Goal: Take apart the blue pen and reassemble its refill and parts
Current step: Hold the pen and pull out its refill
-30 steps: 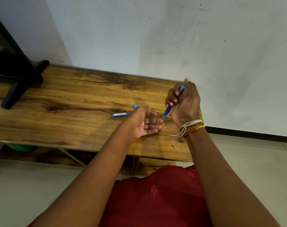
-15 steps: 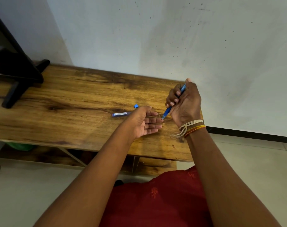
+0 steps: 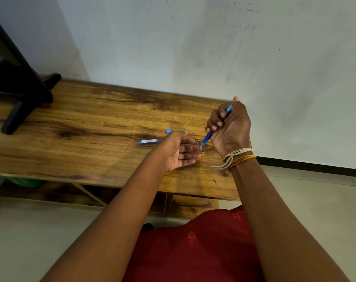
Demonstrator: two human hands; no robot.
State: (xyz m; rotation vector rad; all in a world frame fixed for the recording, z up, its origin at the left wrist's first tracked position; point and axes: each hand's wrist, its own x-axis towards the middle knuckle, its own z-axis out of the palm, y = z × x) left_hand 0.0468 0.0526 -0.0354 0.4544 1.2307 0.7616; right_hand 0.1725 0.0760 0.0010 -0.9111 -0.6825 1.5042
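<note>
My right hand (image 3: 229, 127) grips the blue pen (image 3: 207, 137) in a fist, thumb over its top end, tip slanting down to the left. The pen's tip meets the fingertips of my left hand (image 3: 180, 151), which lies palm up with straight fingers on the wooden table (image 3: 87, 127). A blue tube-shaped pen part with a white label (image 3: 147, 141) lies flat on the table just left of my left hand. A small blue cap piece (image 3: 168, 131) sits on the table behind that hand.
A black stand (image 3: 20, 94) occupies the table's far left corner. A white wall rises directly behind the table. The table's right edge ends just beyond my right hand. A lower shelf runs under the table, with something green (image 3: 24, 182) on it.
</note>
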